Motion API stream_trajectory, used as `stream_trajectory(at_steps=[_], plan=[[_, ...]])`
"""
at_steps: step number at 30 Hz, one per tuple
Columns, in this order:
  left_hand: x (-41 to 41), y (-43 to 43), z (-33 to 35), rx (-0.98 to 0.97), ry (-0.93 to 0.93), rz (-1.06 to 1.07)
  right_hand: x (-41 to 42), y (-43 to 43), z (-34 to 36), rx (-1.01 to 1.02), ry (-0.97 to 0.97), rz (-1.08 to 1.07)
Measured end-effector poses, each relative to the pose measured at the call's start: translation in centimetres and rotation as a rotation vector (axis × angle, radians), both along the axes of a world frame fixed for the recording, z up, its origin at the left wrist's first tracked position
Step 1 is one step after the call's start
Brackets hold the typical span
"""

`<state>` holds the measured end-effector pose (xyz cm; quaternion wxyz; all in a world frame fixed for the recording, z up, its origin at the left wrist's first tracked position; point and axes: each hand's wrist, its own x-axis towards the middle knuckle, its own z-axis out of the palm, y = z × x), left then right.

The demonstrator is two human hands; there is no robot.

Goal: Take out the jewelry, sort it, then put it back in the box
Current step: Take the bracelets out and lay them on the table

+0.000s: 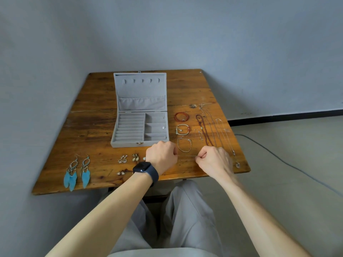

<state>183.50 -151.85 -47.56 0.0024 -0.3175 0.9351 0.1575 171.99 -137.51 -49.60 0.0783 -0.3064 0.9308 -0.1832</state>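
Wooden table, grey walls behind. L hand & R hand each pinch an end of a thin chain, pulled straight at 6 o'clock of the open box, prob. to lay it untangled. Earrings at 8, bracelets at 3: grouped by type.

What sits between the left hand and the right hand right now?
A thin chain, stretched straight from the left hand to the right hand, both pinching it, over the wooden table. The head view shows it.
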Motion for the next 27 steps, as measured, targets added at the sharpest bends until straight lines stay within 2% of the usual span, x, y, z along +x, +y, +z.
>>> stream_trajectory(at_steps=[13, 21, 27], plan=[[0.1, 0.4, 0.5, -0.022, -0.101, -0.064, -0.2, 0.2, 0.4, -0.035, -0.031, 0.098], [1.7, 1.1, -0.6, -0.293, 0.049, -0.255, 2.0, 1.9, -1.0, -0.055, 0.232, 0.251], [3.5, 1.5, -1.3, -0.317, 0.004, -0.308, 3.0, 2.8, -1.5, -0.061, 0.300, 0.233]])
